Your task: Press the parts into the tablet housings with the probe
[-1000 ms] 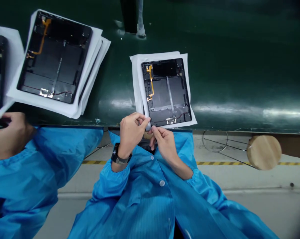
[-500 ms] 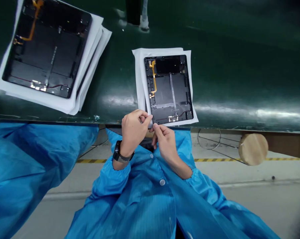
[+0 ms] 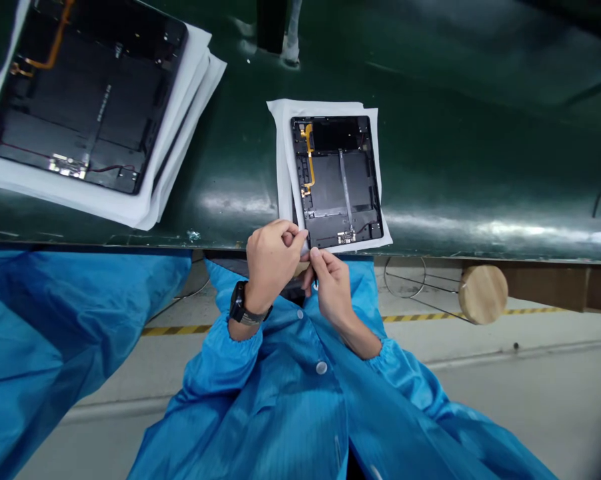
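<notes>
An opened black tablet chassis (image 3: 336, 180) with an orange flex cable lies on white foam sheets (image 3: 283, 160) on the dark green belt (image 3: 480, 133). My left hand (image 3: 270, 260), with a dark watch at the wrist, is curled at the chassis's near left corner. My right hand (image 3: 330, 283) is pinched just beside it. Both sets of fingertips meet on a small pale strip at that corner; I cannot make out what it is.
A second, larger open tablet chassis (image 3: 80, 100) rests on a stack of white sheets (image 3: 180, 147) at the upper left. A co-worker's blue sleeve (image 3: 70, 333) fills the left side. A round wooden disc (image 3: 483, 295) sits below the belt's edge at right.
The co-worker's hand at left has left view. The view has shifted, so the left chassis sits higher and the wooden disc further left. My hands stay pinched at the same corner.
</notes>
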{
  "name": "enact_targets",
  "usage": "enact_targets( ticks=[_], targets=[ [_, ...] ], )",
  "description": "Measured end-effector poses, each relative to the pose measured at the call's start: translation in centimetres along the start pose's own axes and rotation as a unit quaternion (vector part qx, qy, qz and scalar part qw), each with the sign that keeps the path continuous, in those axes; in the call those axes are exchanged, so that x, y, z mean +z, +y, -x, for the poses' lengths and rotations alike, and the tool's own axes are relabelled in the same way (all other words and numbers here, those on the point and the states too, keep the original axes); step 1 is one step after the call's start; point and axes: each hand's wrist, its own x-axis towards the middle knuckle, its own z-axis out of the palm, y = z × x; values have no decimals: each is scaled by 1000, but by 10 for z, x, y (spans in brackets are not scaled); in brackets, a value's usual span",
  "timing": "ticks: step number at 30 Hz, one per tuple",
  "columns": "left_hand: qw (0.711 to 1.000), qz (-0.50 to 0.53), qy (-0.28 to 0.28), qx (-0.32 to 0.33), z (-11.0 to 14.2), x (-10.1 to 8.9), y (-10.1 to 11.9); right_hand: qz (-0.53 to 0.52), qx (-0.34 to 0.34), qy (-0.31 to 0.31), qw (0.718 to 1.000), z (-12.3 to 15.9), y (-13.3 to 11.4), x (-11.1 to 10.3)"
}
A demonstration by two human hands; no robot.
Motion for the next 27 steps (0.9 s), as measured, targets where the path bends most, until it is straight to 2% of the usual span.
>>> enact_targets(
  ticks=[12,20,23,25,27],
  targets=[
    [1000,3,4,-2,0,-2,2,16,12,-7,1000,-2,-3,-3],
    [1000,-8,9,10,1,-2,1,24,20,8,999,0,-3,2],
    [1000,-3,11,14,0,-1,-1,10,26,-14,1000,3,-4,0],
    [1000,2,9,20,0,-1,-4,18,2,-32,999,7,-9,-9],
    [999,12,13,34,4,0,-8,58,-59,-15,996,12,-17,-23]
  ],
)
